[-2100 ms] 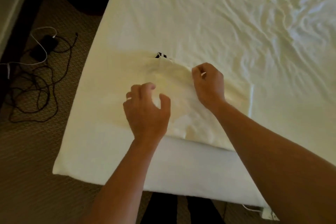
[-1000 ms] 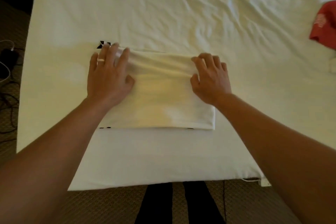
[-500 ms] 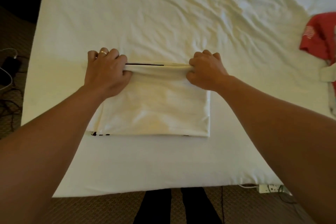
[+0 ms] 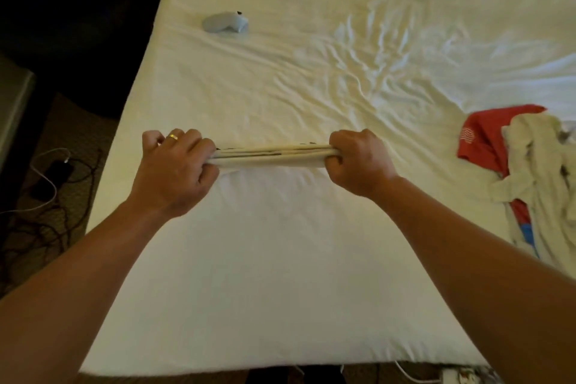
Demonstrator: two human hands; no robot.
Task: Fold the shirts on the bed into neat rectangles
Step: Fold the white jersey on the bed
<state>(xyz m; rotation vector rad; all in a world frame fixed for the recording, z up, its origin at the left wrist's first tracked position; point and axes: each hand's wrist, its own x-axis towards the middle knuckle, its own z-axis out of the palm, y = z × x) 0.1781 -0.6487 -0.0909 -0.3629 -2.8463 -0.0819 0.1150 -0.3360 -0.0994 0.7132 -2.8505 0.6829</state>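
The folded cream cotton shirt (image 4: 271,155), flat on the white-sheeted bed (image 4: 280,259) a moment ago, is now lifted, left hand (image 4: 174,168) and right hand (image 4: 358,162) each clenched round an end. Probably finished and being moved aside; a crumpled red-and-cream shirt pile (image 4: 523,171) waits at right.

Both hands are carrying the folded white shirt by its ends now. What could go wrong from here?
1. The left hand and right hand grip only the ends of the folded white shirt; the unsupported middle could sag and the layers slide apart.
2. Set down near the unfolded pile, it could get mixed in.
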